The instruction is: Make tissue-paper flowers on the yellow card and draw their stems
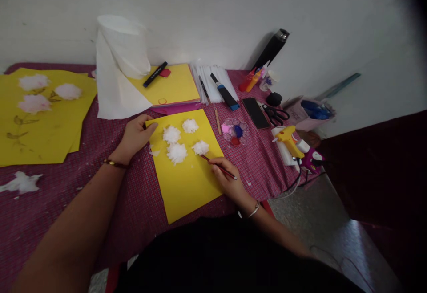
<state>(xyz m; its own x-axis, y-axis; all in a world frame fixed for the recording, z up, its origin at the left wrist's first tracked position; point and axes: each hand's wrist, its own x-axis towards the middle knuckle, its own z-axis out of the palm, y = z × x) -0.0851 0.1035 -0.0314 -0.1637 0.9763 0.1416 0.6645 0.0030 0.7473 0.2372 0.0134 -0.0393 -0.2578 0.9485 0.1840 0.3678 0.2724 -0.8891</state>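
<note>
Yellow sheet (187, 181) flat on cloth w/ 4 white tufts (176, 152) (clustered top); red pencil (218, 167) tip at rightmost.

near edge, middle: the lower half of the yellow sheet (187, 181) is bare, open to a hand from the front.
sheet's far half: four white tufts (176, 152) sit close together; narrow gaps only.
left hand (135, 137): presses the sheet's far left corner, blocking that side.
right hand (230, 181): rests on the sheet's right edge, its pencil (218, 167) slanting to the nearest tuft.
left of the sheet: bare checked cloth (100, 195), crossed by the left forearm.
far edge: paper roll (122, 57), yellow pad (173, 86) and markers stand crowded.
right edge: paint palette (235, 131), scissors (276, 115), glue gun (288, 139) and cords fill it.
</note>
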